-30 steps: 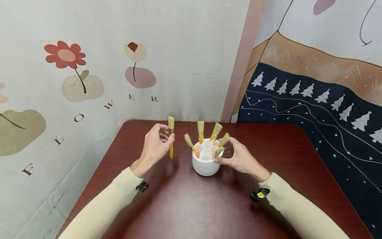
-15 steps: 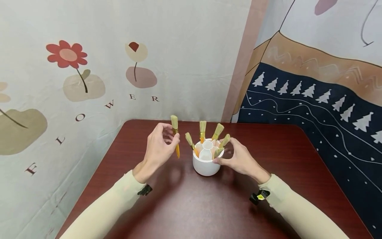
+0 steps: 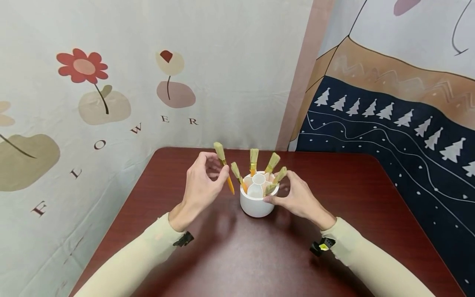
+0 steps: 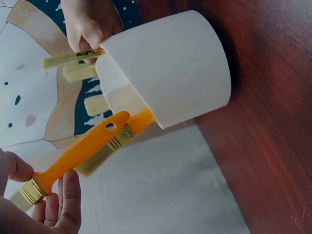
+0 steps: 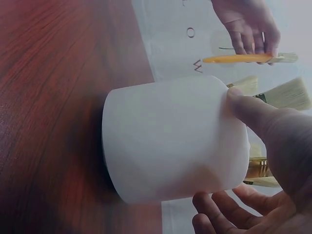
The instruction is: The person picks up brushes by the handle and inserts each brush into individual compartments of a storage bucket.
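Observation:
A white round brush holder [image 3: 256,207] with inner compartments stands on the table, several paintbrushes [image 3: 254,156] leaning in it bristles up. My right hand [image 3: 302,197] grips its right side near the rim, thumb in front and fingers round the back. On the other side, my left hand [image 3: 202,183] pinches a flat paintbrush [image 4: 85,150] with an orange handle close to its metal collar. That brush hangs in the air left of the holder, bristles up and leaning left. Its handle end points down toward the holder, apart from it in the head view.
The dark red wooden table [image 3: 256,264] carries the holder near its far edge. A pale cloth with printed flowers [image 3: 83,66] hangs behind and to the left. A dark blue cloth with white trees [image 3: 386,111] hangs at the right.
My left hand has moved right with the paintbrush, nearer the holder. The brush has tipped from upright to slanting, its handle end swinging right. My right hand stays on the holder.

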### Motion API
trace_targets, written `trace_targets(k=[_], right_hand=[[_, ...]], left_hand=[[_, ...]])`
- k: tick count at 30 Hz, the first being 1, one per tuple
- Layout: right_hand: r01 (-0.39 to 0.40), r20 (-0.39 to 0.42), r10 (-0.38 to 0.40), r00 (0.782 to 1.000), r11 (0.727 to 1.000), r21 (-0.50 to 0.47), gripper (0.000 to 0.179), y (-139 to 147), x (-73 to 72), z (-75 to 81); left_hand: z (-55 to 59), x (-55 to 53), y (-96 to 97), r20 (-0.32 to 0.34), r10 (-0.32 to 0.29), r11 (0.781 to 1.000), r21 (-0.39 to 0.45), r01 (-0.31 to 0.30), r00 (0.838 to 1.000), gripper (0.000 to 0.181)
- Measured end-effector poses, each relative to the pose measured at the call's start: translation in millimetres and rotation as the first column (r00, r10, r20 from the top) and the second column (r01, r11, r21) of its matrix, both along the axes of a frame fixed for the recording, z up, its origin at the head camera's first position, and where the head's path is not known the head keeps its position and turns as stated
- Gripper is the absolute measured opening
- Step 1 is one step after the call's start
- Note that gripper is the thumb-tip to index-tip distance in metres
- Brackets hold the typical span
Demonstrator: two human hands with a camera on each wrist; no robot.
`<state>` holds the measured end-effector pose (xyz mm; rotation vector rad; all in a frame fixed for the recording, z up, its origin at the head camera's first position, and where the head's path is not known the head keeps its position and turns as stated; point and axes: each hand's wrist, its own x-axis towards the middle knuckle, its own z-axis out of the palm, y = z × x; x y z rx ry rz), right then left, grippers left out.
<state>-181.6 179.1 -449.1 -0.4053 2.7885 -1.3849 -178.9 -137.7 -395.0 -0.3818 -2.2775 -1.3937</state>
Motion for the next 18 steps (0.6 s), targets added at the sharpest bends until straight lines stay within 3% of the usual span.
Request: trace_targets(k=[10, 18], right_hand=[[0.027, -0.016, -0.026, 1.000, 0.999, 0.035, 0.090, -3.7, 3.3, 0.2], [0.043, -0.016, -0.042, 0.999, 0.999, 0.026, 0.089, -4.8, 6.7, 0.0]], left_hand=[[4.0, 9.1, 9.5, 0.019, -0.056, 0.996, 0.067, 0.055, 0.998, 0.035], [2.0, 15.7, 19.1, 0.030, -0.089, 0.994, 0.067, 0.087, 0.996, 0.035]])
